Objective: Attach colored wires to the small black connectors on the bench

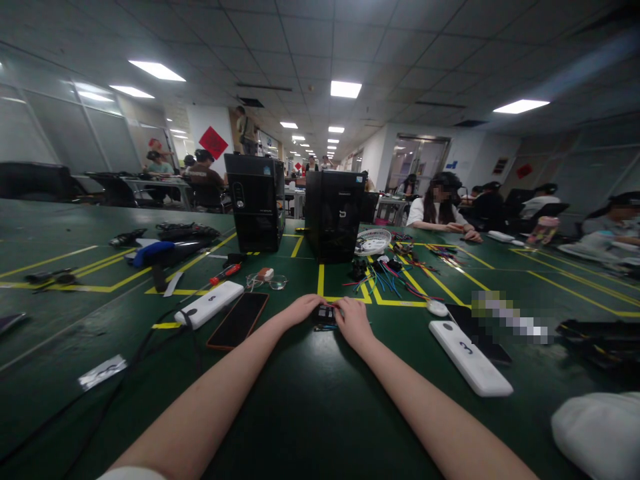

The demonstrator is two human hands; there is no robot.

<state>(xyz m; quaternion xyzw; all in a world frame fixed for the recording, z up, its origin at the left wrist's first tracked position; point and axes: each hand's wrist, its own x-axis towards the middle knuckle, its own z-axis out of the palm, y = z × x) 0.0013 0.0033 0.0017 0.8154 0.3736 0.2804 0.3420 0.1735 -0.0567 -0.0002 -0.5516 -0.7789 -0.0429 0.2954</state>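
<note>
In the head view a small black block (326, 313) with pale markings lies at the middle of the green table, thin blue and dark wires showing at its near side. My left hand (304, 309) has its fingers closed on the block's left and far side. From the right, my right hand (354, 321) grips it with bent fingers. Fingertips cover part of the block, and its exact kind is too small to make out. Just beyond the right hand lies a bunch of coloured wires with black connectors (384, 268).
Two black computer towers (255, 203) (335, 215) stand ahead. A white power bank (213, 305), a phone (239, 321), glasses (275, 281) and a red screwdriver (226, 273) lie left. Another power bank (470, 358) and a white basket (373, 241) are right. A co-worker (440, 210) sits across.
</note>
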